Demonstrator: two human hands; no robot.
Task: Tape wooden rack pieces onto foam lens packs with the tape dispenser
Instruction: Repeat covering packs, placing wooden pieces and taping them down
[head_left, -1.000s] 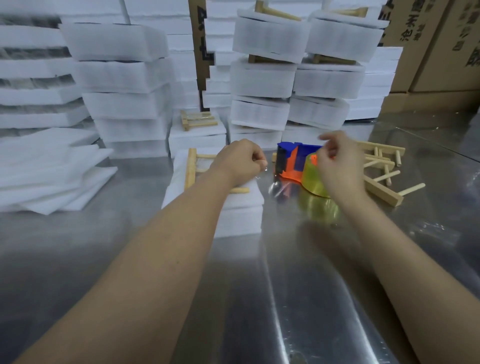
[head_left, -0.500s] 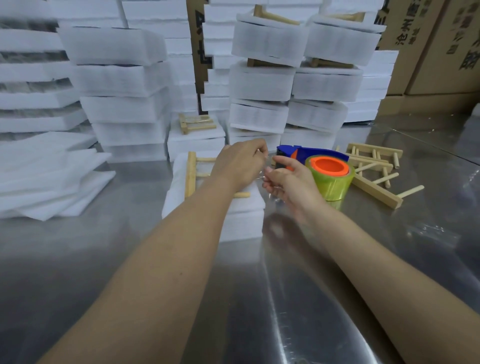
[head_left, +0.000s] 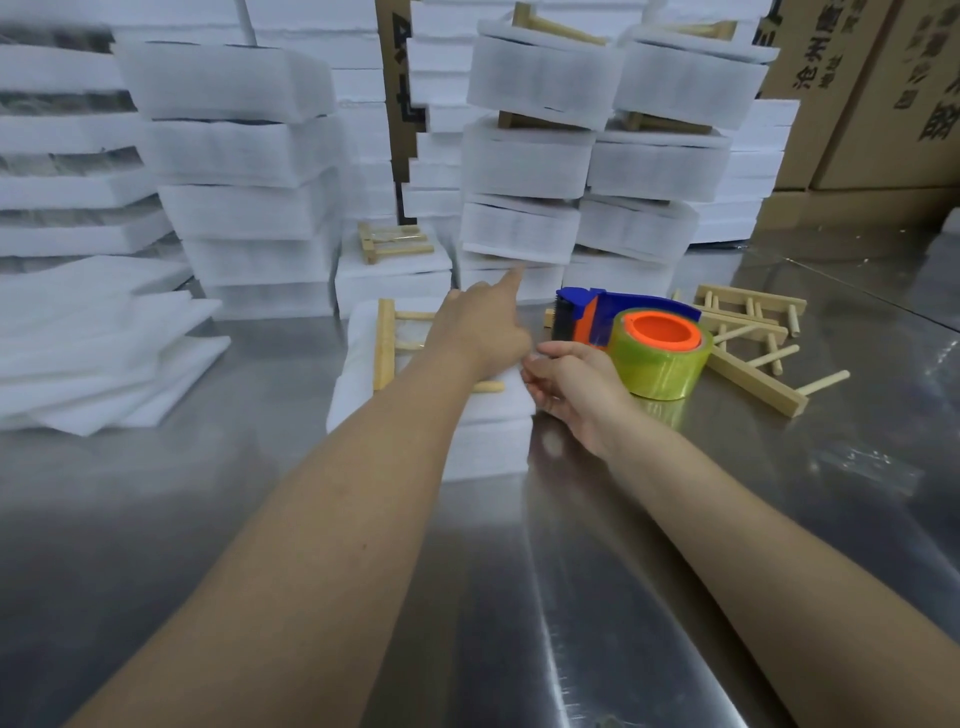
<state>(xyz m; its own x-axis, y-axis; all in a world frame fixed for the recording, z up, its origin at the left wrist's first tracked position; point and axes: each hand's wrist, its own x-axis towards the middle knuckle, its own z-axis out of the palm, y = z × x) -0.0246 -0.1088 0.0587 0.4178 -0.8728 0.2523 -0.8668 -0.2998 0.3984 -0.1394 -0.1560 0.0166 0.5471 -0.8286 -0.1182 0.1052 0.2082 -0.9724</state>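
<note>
Centre-left on the desk (head_left: 156, 519), wooden rack piece (head_left: 384, 343) flat atop foam lens pack (head_left: 467, 447); left hand (head_left: 480, 327) above it, forefinger straight, gripping nothing visible; right hand (head_left: 571, 387) curled against pack's edge, pinch uncertain, likely seating tape; tape dispenser (head_left: 623, 322) parked just beside, within reach.

In the middle of the desk (head_left: 597, 597), a pack (head_left: 358, 384) with a rack (head_left: 384, 343) on top. Just right of it, the dispenser (head_left: 623, 322); right of that, loose racks (head_left: 753, 332) in a heap. Directly behind the pack, a second pack (head_left: 395, 275), topped by another rack (head_left: 395, 241). Further back, stacks (head_left: 244, 171) of packs along the rear. At far left, sheets (head_left: 98, 358) piled flat. At rear right, cartons (head_left: 883, 104).
</note>
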